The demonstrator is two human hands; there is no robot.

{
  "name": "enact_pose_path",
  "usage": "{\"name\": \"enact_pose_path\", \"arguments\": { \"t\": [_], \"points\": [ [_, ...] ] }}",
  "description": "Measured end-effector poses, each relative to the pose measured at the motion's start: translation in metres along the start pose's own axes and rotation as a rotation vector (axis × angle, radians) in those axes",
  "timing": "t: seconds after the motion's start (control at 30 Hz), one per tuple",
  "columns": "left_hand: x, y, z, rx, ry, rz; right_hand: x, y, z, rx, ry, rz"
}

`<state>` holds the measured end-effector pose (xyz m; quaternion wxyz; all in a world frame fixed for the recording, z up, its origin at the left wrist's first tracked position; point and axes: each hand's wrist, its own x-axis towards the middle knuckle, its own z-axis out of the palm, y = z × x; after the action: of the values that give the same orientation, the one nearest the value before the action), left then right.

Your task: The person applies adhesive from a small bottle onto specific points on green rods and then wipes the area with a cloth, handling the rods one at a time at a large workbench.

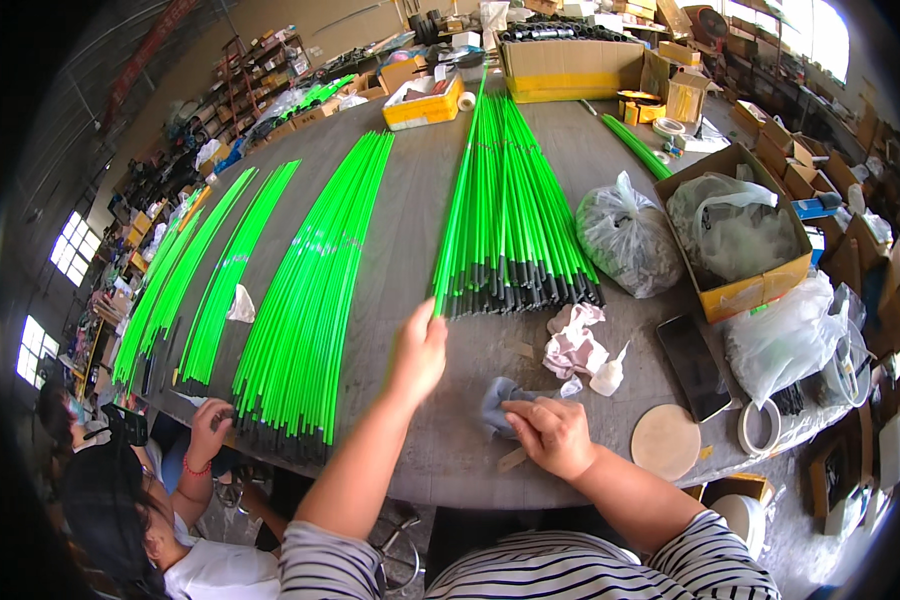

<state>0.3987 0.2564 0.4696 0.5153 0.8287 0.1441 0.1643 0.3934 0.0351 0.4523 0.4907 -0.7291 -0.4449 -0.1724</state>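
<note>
My left hand (417, 352) is closed round the near end of a green rod (449, 245) at the left side of a fanned bundle of green rods (510, 200). Black tips (530, 290) show on the bundle's near ends. Lower and to the right, my right hand (555, 437) grips a grey-blue cloth (497, 405) just above the table. Beyond that hand lie a crumpled pinkish-white cloth (574, 340) and a small white squeeze bottle (610, 373). A second wide bundle of green rods (315, 290) is spread to the left.
Smaller green rod bundles (238, 270) lie farther left, near a seated person (160, 520). On the right are a black phone (694, 367), a round tan disc (666, 442), a tape roll (759, 428), a bag (630, 240) and an open carton (760, 288). Boxes (570, 72) line the far edge.
</note>
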Motion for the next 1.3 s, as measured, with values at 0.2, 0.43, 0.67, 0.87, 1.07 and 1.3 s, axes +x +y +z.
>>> {"name": "enact_pose_path", "arguments": {
  "t": [0.2,0.43,0.67,0.87,1.07,1.3],
  "points": [
    [0.107,0.001,0.053,0.484,0.209,0.194,0.005,0.0,-0.002,-0.05,-0.042,-0.084],
    [0.122,-0.01,0.084,0.559,0.082,0.474,0.009,-0.001,-0.002,0.013,-0.031,-0.126],
    [0.082,-0.018,0.02,0.746,0.182,0.31,0.007,0.002,-0.002,0.034,-0.014,-0.128],
    [0.026,-0.067,-0.092,1.328,0.247,-0.255,0.005,0.001,0.004,0.018,-0.025,-0.131],
    [-0.01,-0.109,-0.116,1.28,0.379,-0.128,0.004,0.004,0.005,0.008,-0.033,-0.098],
    [-0.012,-0.114,-0.163,1.213,0.454,-0.273,0.001,0.003,0.008,-0.03,-0.009,-0.09]
  ]
}}
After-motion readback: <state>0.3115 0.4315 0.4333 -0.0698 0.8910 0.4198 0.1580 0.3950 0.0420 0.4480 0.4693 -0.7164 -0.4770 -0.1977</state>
